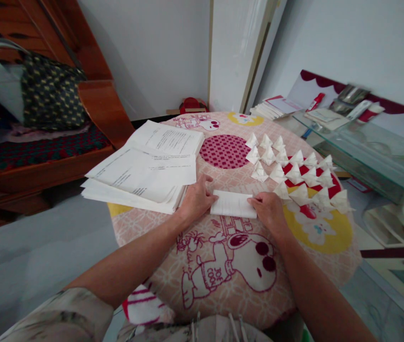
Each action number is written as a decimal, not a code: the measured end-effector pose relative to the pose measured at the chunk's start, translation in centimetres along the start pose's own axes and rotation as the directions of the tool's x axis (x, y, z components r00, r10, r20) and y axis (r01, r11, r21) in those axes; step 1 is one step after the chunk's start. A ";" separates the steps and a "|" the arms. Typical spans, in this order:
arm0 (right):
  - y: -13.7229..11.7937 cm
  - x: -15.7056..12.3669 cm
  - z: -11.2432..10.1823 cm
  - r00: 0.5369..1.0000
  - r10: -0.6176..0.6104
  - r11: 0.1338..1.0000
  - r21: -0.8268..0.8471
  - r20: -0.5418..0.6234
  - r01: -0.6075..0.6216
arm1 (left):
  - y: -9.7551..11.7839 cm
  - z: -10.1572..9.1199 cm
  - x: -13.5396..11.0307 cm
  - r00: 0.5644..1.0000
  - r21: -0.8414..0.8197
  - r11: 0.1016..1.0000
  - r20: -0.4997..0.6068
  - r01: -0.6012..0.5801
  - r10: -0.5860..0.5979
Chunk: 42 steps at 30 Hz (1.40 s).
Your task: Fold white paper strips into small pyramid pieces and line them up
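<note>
Our grip has folded paper (233,204) well inside the table's (134,232) near edge, right hand (270,209) pinching one end, left hand (196,198) touching the other, closure unclear, and we judge it light, creasable, best held by its short ends.

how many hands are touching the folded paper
2: left grip at the left end of the folded paper, right grip at its right end; neither is hidden.
</note>
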State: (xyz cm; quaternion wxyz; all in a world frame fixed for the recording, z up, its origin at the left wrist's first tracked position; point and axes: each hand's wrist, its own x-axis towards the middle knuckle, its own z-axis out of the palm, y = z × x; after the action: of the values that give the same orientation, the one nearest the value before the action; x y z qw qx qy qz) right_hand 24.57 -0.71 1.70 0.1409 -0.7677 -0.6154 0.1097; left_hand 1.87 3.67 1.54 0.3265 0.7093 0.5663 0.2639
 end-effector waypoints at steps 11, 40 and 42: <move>-0.5 0.2 -0.6 0.997 0.058 0.996 0.059 0.051 -0.061 | 0.0 0.0 0.0 1.000 0.009 1.000 0.001 -0.008 0.008; 0.2 0.5 0.0 0.999 0.043 0.991 0.125 0.004 -0.043 | -2.1 0.1 2.3 0.723 0.012 0.748 0.269 -0.663 0.636; 0.2 0.4 0.0 0.999 0.053 0.989 0.141 0.005 -0.053 | -2.0 0.0 2.1 0.694 0.031 0.726 0.322 -0.687 0.643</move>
State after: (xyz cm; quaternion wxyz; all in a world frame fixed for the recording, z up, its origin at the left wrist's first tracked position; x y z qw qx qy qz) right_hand 24.86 -0.33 1.65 0.1917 -0.7718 -0.5856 0.1572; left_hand 1.07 6.01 0.00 0.2338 0.9189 0.2344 0.2146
